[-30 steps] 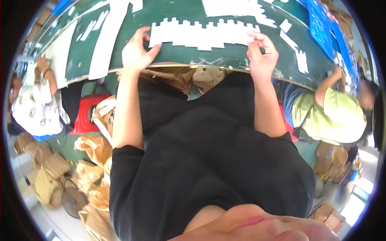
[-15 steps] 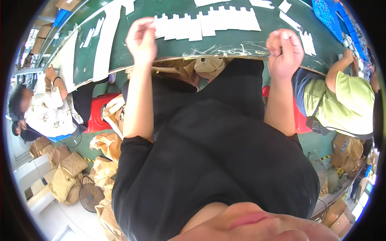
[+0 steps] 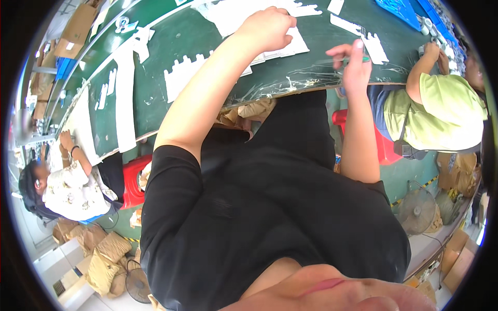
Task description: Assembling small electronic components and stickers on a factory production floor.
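My left hand [image 3: 267,30] reaches across the green worktable [image 3: 179,39], its fingers curled above a row of flat white notched pieces [image 3: 293,45]. Whatever lies between those fingers is hidden. More white pieces of the same row [image 3: 181,76] show to the left of my forearm, which covers the middle of the row. At the table's near edge, my right hand [image 3: 355,67] is raised with the fingers bent around a slim green object [image 3: 364,59], too small to make out fully. A separate white notched piece [image 3: 374,49] lies just beyond this hand.
Long white strips [image 3: 124,98] lie at left. A blue tray [image 3: 397,11] stands at the far right. Thread-like scraps [image 3: 295,80] litter the near edge. One person [image 3: 72,189] sits at left, another [image 3: 448,111] at right. A fan [image 3: 417,211] stands behind.
My left hand has moved right and farther over the white pieces. The right hand has turned and shifted slightly left; a green object now shows in it. The view has shifted.
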{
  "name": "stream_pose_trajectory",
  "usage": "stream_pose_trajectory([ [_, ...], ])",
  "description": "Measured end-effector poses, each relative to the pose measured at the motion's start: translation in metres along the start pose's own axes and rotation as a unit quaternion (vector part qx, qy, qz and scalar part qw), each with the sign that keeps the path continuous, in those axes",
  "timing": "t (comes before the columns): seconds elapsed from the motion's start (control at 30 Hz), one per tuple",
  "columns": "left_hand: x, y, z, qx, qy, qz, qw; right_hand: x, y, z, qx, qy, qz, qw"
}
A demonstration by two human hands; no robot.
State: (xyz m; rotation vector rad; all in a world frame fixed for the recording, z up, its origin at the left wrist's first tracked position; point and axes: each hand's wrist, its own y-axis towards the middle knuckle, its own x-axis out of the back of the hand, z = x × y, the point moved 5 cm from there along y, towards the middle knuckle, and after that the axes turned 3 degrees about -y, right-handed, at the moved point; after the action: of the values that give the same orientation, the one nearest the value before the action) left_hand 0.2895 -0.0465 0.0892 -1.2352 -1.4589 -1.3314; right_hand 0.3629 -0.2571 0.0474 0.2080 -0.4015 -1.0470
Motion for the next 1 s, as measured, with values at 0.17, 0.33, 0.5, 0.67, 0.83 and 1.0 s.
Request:
stream_pose_trajectory([
  [0.17, -0.019, 0.003, 0.004, -0.011, -0.024, 0.009, 1.000, -0.016, 0.021, -0.026, -0.001, 0.105, -0.071, 0.992],
  [0.33, -0.028, -0.003, 0.020, -0.083, -0.064, 0.008, 0.994, -0.031, 0.041, -0.062, -0.092, 0.105, -0.052, 0.989],
  [0.5, -0.006, -0.007, 0.005, -0.076, -0.124, 0.021, 0.989, -0.048, 0.050, -0.050, -0.093, 0.159, 0.036, 0.982],
  [0.67, -0.002, -0.012, -0.003, -0.079, -0.110, 0.043, 0.990, -0.042, 0.049, -0.068, -0.018, 0.040, 0.049, 0.998],
  [0.83, -0.022, -0.014, 0.008, -0.117, -0.124, -0.002, 0.985, -0.051, 0.045, -0.061, -0.018, 0.017, 0.043, 0.999],
  [1.0, -0.014, -0.013, 0.000, -0.118, -0.126, 0.034, 0.984, -0.052, 0.041, -0.052, -0.035, 0.016, 0.021, 0.999],
])
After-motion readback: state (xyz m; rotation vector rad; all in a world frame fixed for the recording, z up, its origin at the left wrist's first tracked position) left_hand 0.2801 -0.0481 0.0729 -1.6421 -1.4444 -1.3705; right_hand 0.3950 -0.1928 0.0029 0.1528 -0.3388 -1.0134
